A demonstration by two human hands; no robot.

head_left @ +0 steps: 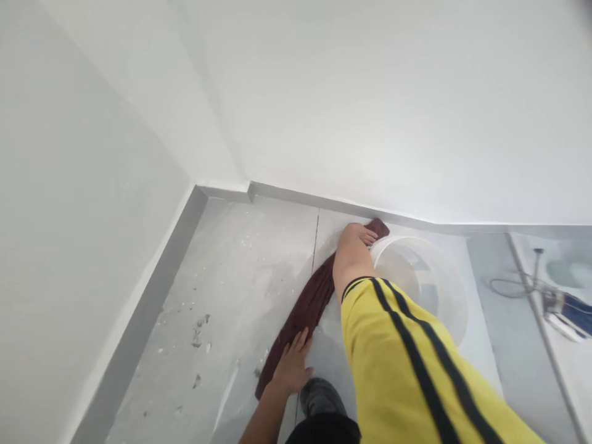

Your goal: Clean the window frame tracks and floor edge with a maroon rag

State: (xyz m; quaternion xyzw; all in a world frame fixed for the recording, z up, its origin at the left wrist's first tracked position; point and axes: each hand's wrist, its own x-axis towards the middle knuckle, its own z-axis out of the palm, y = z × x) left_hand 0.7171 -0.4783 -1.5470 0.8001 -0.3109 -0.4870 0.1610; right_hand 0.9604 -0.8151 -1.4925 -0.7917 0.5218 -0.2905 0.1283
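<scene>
A long, folded dark red cloth (308, 305) lies diagonally on the grey floor, running from near my foot up to the baseboard. At its near end, my left hand (292, 368) rests on the cloth, fingers stretched and a little apart. By the wall, my right hand (365, 233) lies over the far end of the cloth; its visible fingers are extended, and the palm side is hidden. A short piece of cloth sticks out past those fingers. Close beside the right hand stands a translucent white bucket (456, 290), partly covered by my yellow sleeve.
Grey baseboard (319, 200) edges the white walls around the corner at left. Loose crumbs and debris (200, 324) are scattered over the floor tiles. At right, a corded tool (552, 302) and a dark blue item (576, 311) lie beyond a raised strip. My shoe (321, 396) is near the cloth.
</scene>
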